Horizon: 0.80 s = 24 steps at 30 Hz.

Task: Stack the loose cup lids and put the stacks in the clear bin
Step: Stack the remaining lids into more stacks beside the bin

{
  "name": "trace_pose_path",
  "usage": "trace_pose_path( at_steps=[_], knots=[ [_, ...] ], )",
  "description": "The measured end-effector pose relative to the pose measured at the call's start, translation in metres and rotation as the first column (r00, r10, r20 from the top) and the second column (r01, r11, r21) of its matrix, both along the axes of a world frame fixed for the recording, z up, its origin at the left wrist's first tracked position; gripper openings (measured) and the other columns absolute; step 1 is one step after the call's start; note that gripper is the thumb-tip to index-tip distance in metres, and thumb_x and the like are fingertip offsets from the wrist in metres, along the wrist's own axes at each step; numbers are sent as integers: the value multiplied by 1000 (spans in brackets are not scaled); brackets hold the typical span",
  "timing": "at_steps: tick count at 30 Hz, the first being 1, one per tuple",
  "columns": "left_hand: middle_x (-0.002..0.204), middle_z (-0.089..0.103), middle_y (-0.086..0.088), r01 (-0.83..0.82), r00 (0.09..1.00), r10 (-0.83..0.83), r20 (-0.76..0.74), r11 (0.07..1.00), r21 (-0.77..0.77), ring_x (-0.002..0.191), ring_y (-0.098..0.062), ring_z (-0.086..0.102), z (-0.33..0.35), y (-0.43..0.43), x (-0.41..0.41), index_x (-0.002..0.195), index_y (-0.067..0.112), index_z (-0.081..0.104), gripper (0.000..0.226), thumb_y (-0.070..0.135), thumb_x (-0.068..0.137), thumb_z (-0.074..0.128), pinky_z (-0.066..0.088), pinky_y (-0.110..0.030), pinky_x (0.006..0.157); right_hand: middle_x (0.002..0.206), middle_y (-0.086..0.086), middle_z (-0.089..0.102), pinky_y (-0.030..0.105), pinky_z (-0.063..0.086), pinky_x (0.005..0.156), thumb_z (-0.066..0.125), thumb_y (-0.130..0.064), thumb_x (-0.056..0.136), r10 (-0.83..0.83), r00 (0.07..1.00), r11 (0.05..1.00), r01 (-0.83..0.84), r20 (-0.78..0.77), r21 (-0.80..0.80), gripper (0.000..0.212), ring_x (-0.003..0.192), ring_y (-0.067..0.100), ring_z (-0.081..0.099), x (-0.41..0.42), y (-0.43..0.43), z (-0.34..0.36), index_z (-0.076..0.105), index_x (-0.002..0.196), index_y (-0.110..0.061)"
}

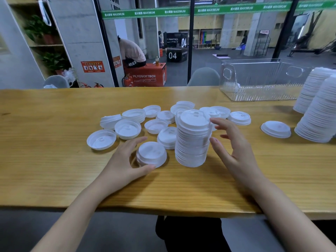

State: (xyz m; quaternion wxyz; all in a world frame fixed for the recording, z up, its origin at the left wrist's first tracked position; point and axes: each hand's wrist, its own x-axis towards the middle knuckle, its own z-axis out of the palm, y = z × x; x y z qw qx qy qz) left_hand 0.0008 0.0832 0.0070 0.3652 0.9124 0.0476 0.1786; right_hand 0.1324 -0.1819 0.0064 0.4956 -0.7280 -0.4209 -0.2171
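Yellow wood table (54, 142) carries every item. From left to centre, loose lids (127, 128) lie scattered, some dome up and some inverted. Several overlap, so a count is unreliable. The left hand (123, 160) has its thumb and fingers curled round a short stack (151, 154), which rests on the table just left of the tall stack (192, 139). The tall stack stands upright at centre and partly hides the lids behind it. The right hand (234, 142) sits just right of the tall stack, fingers spread and relaxed, holding nothing. Its thumb tip is at the stack's side, but contact cannot be confirmed. Further right, a single lid (275, 129) lies apart, dome up. The clear bin (254, 77) stands at the table's far right rear. A white item at its left end is blurred by the ribbed wall. Two large stacks (309, 93) at the right edge are cut off by the frame.
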Motion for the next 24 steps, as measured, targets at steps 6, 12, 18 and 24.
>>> trace_pose_path(
  at_steps=[6, 12, 18, 24],
  knots=[
    [128, 56, 25, -26, 999, 28, 32, 998, -48, 117, 14, 48, -4, 3, 4, 121, 46, 49, 64, 35, 70, 87, 30, 4, 87, 130, -13, 55, 26, 46, 95, 50, -41, 95, -2, 1000, 1000, 2, -22, 2, 39, 118, 12, 53, 0, 0, 0, 44, 133, -35],
    [110, 63, 30, -84, 993, 93, 78, 990, -111, 110, 8, 56, -5, 6, 6, 110, 37, 60, 49, 24, 72, 87, 41, -13, 94, 129, -10, 55, 26, 46, 95, 50, -41, 94, 2, 1000, 1000, -2, -31, -1, 39, 117, 12, 54, -1, 0, -1, 44, 132, -36],
    [118, 58, 23, -99, 992, 105, 65, 991, -85, 104, 5, 56, -5, 5, 10, 111, 33, 57, 42, 26, 77, 81, 40, -7, 83, 130, -11, 55, 25, 45, 95, 50, -42, 94, 3, 999, 1000, -4, -39, -5, 38, 118, 10, 53, -1, -1, 0, 44, 132, -38],
    [121, 58, 21, -105, 984, 118, 136, 989, -104, 117, 3, 50, 2, 1, 14, 114, 32, 57, 42, 27, 79, 80, 35, -3, 86, 131, -12, 54, 23, 44, 96, 50, -43, 95, 1, 999, 1000, -1, -40, -10, 40, 120, 11, 53, -3, -1, 1, 43, 133, -35]
  ],
)
